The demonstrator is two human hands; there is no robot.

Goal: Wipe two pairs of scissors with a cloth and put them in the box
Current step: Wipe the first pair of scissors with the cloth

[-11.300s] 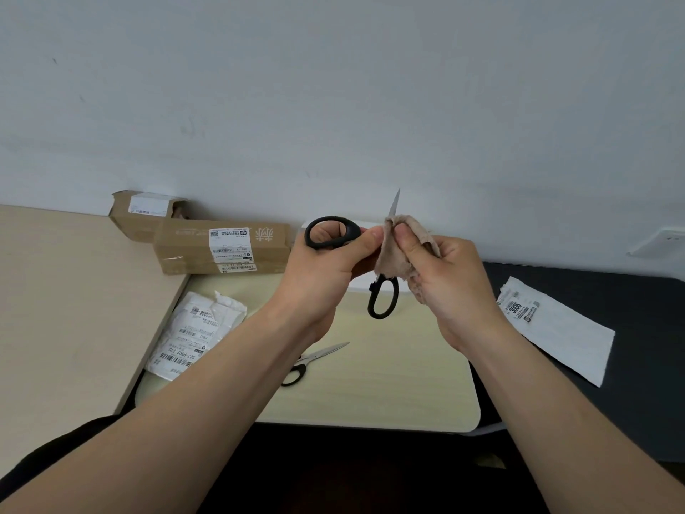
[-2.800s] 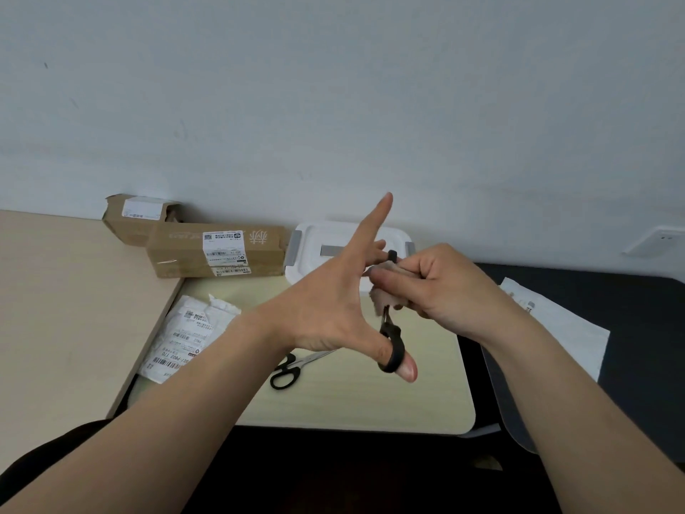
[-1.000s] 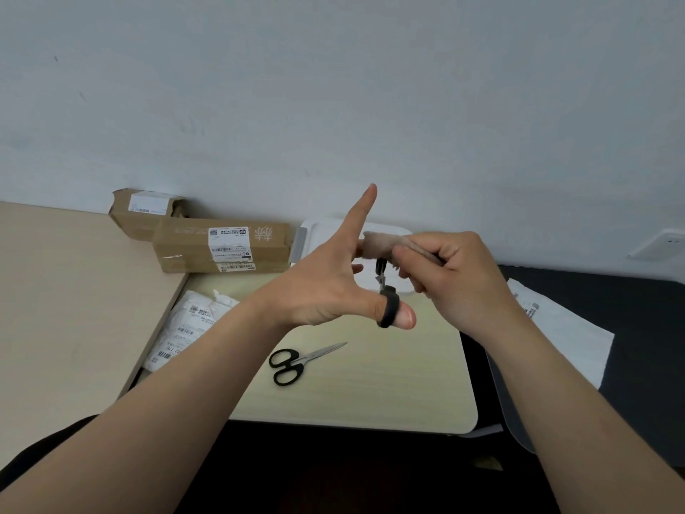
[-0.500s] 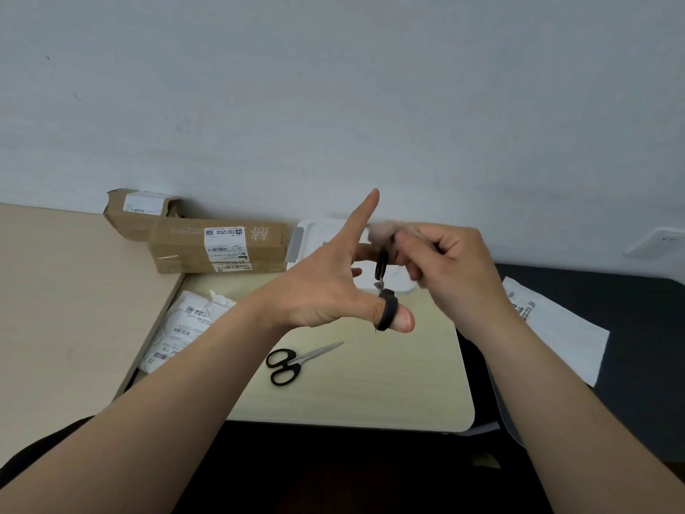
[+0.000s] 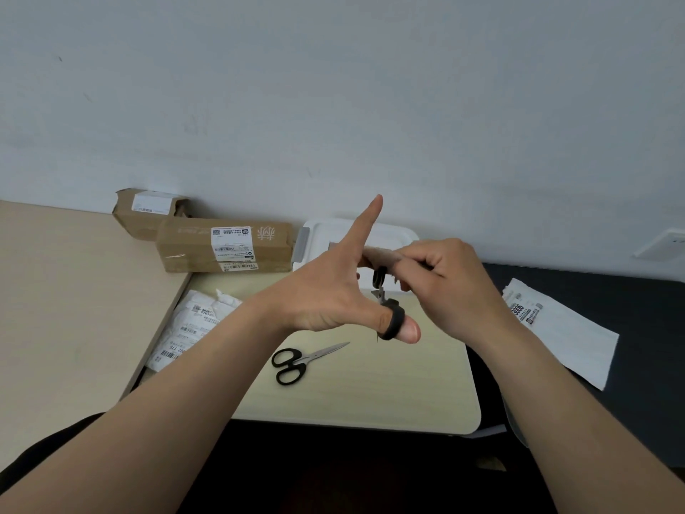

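Left hand (image 5: pixel 326 294) spread, thumb through ring of scissors (image 5: pixel 393 322), long axis upright; right hand (image 5: pixel 448 291) pinches cloth (image 5: pixel 381 254) on them; box (image 5: pixel 318 231) straight beyond (closed)

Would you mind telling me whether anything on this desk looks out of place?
A crumpled white mailer lies askew at the light board's left edge, and the rear cardboard box looks torn open. Nothing is spilled.

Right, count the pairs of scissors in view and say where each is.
2. One pair of scissors hangs on the thumb of the left hand while the right hand wipes it with the cloth. The other pair lies on the pale table. The lidded box may hide more.
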